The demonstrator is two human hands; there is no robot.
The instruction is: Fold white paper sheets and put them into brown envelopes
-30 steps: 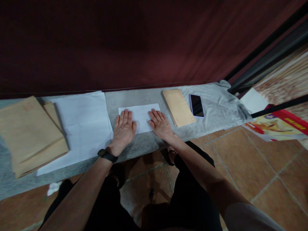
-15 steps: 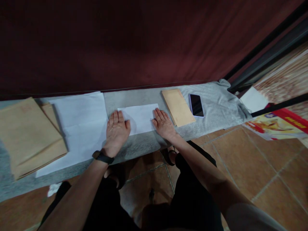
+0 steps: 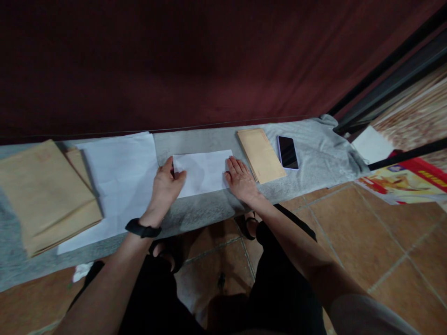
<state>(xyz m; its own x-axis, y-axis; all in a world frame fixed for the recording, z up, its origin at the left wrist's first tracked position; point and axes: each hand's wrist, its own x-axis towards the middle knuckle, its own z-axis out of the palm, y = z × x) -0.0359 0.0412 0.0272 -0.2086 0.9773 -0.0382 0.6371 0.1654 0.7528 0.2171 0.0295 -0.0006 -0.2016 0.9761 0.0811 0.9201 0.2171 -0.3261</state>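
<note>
A folded sheet of white paper [image 3: 204, 172] lies across the grey cloth, its long side running left to right. My left hand [image 3: 168, 182] is at its left end, turned partly on edge; the thumb is spread from the fingers and its tip reaches the paper's edge. Flat on the paper's right end rests my right hand [image 3: 241, 179], fingers stretched out. Just right of that hand is a small stack of brown envelopes [image 3: 263, 156]. Larger white sheets [image 3: 122, 179] lie to the left of my left hand.
Larger brown envelopes [image 3: 52, 195] overlap the white sheets at the far left. A phone [image 3: 288, 152] lies right of the small envelopes. Grey cloth [image 3: 321, 153] covers the narrow bench, with a dark red surface [image 3: 209, 60] behind. A colourful printed box [image 3: 401, 181] sits at right.
My left hand has gone from lying flat to being turned more on edge, its thumb apart at the paper's left end. My right hand stays flat. The view has shifted slightly.
</note>
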